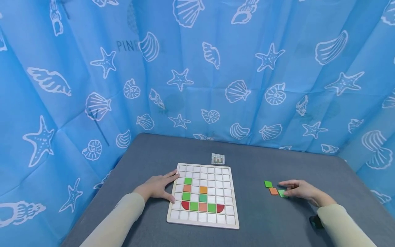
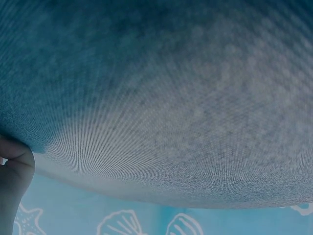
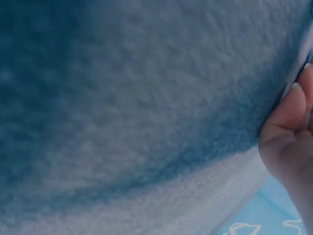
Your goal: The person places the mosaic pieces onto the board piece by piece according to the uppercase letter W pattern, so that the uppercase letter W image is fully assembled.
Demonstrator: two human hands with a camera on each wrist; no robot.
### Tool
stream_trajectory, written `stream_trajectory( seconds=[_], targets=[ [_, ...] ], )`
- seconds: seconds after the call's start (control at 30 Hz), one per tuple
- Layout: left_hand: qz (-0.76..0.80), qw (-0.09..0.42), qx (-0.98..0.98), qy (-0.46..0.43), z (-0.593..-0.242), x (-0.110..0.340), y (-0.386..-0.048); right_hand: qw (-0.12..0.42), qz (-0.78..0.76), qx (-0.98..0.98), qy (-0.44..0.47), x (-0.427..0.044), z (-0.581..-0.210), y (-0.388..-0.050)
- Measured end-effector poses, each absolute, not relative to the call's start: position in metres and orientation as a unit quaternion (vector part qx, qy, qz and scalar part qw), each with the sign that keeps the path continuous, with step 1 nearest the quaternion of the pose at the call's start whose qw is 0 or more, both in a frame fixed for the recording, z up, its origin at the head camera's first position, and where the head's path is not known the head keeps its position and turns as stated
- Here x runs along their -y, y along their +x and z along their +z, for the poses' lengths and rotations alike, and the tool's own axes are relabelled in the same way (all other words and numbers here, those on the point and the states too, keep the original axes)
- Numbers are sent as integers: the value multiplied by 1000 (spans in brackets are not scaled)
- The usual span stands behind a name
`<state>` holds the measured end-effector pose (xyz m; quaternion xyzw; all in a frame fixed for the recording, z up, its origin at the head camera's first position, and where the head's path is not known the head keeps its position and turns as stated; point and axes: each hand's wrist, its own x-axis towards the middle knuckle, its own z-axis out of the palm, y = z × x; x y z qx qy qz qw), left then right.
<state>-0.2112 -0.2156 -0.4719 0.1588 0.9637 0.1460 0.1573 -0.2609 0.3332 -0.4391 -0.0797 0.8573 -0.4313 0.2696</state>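
Note:
A white gridded board (image 1: 193,216) in a pale wooden frame lies on the table, with several coloured tiles in its squares. Two red rounded pieces (image 1: 220,208) end its lowest coloured row. My left hand (image 1: 157,186) rests at the board's left edge, fingers and thumb spread against the frame. Off to the right, my right hand (image 1: 300,190) has its thumb at a light green tile (image 1: 282,193), fingers loosely bent. Beside that lie an orange tile (image 1: 273,191) and another green tile (image 1: 268,184). Both wrist views mostly show grey fabric and part of each hand; the tiles are out of sight there.
A small printed card (image 1: 218,159) with a grid pattern lies just behind the board. A dark object (image 1: 316,221) is by the right wrist. The grey tabletop (image 1: 247,206) ends at a blue shell-print curtain (image 1: 197,103) along the back and left.

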Motion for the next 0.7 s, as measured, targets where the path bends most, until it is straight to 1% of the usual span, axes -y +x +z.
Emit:
stream_trajectory(
  seconds=[0.2,0.43,0.7],
  targets=[
    [145,161,-964,152,-472,215,-211,278,-428,-856,-79,-336,-442,-266],
    [149,161,-963,155,-475,217,-212,240,-404,-879,-79,-330,-444,-262],
    [153,164,-963,152,-473,215,-212,227,-387,-891,-68,-325,-442,-259]
  ],
)
